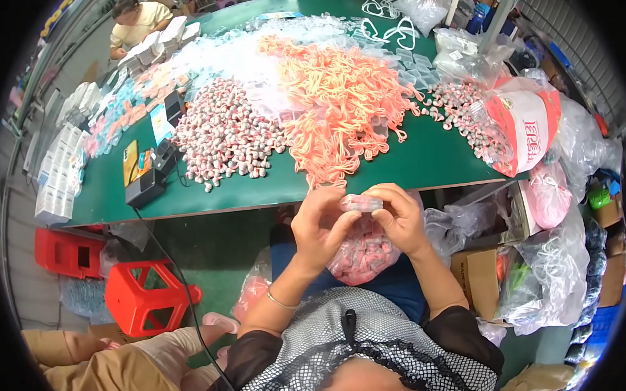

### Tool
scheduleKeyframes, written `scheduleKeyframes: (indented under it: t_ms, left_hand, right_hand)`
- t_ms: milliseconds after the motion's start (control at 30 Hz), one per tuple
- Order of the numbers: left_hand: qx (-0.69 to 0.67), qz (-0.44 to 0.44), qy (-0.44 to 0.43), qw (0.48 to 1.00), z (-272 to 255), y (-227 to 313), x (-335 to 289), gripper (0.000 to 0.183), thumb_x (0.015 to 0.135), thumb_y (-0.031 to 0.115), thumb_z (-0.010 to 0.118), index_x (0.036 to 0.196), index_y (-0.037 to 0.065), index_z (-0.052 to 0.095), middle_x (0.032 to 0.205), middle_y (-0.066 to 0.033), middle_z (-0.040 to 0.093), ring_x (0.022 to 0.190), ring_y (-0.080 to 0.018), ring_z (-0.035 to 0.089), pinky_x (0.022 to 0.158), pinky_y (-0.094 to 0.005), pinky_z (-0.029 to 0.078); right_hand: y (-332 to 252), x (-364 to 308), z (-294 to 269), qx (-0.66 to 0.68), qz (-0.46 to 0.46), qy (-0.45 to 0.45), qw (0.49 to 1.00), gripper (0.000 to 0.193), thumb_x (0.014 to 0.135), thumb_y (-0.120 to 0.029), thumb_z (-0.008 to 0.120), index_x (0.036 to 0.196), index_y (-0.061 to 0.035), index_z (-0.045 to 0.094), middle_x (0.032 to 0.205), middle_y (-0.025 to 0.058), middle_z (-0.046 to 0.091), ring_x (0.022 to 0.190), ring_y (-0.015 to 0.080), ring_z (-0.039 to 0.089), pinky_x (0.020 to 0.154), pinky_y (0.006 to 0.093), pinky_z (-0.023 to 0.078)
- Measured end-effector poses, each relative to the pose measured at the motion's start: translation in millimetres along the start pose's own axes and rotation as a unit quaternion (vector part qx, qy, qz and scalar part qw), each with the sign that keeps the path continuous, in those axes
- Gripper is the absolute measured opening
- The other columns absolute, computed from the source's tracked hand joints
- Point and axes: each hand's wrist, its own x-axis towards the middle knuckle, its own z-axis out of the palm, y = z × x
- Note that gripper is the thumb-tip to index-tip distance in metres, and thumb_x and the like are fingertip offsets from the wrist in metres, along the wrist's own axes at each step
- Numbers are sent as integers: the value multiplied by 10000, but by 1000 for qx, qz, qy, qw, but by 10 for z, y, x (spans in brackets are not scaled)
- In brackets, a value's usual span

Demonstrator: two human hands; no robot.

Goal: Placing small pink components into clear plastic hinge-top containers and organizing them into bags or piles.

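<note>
In front of the table's near edge, a small clear plastic case (pixel 360 203) with something pink inside is held up between both hands. My left hand (pixel 321 226) grips its left end, thumb below and fingers above. At the other end, my right hand (pixel 401 216) pinches it with thumb and fingertips. Under the hands, a clear bag (pixel 363 256) full of small pink pieces rests on my lap. On the table beyond lies a heap of bundled orange cords (pixel 340 91). To its left spreads a pile of small round pink-and-grey pieces (pixel 228 133).
Clear cases (pixel 246 60) cover the far part of the green table (pixel 422 157). A black box (pixel 146 187) and white boxes (pixel 58 173) stand left. At right sits a red-and-white bag (pixel 524 126). Red stools (pixel 148 298) and a seated person's legs (pixel 119 374) are lower left. Another person (pixel 138 26) works far left.
</note>
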Motion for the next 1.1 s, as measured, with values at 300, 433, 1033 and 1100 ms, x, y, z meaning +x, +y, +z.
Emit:
scheduleKeyframes:
  t_ms: [300,433,1033,1100]
  left_hand:
    - [26,66,63,995,159,-62,-77,356,825,-38,724,1164,-38,615,1203,-172,607,1059,-211,623,882,-301,525]
    - [-50,33,100,993,197,-85,-76,350,841,-35,712,1172,-40,599,1239,-157,586,1084,-199,608,906,-306,516]
    - [-198,-38,128,971,325,-107,-30,380,848,-83,652,1201,-5,535,1297,-135,499,1173,-203,539,980,-322,471]
    - [-202,-17,139,969,329,-111,-36,369,845,-82,656,1188,-6,541,1296,-136,500,1177,-203,537,986,-326,467]
  right_hand:
    - [-27,-1,115,-58,-30,51,997,370,888,-211,715,1157,24,619,1115,166,633,1018,275,629,873,349,509]
    - [-78,27,152,-74,-42,59,995,366,882,-192,718,1162,21,616,1115,173,633,1023,300,628,876,360,509]
    - [-92,81,278,-180,-102,92,974,371,876,-114,703,1200,32,597,1165,191,608,1051,328,622,891,380,518]
    - [-111,85,285,-181,-99,88,974,381,873,-106,704,1210,35,593,1172,193,602,1056,331,620,894,381,518]
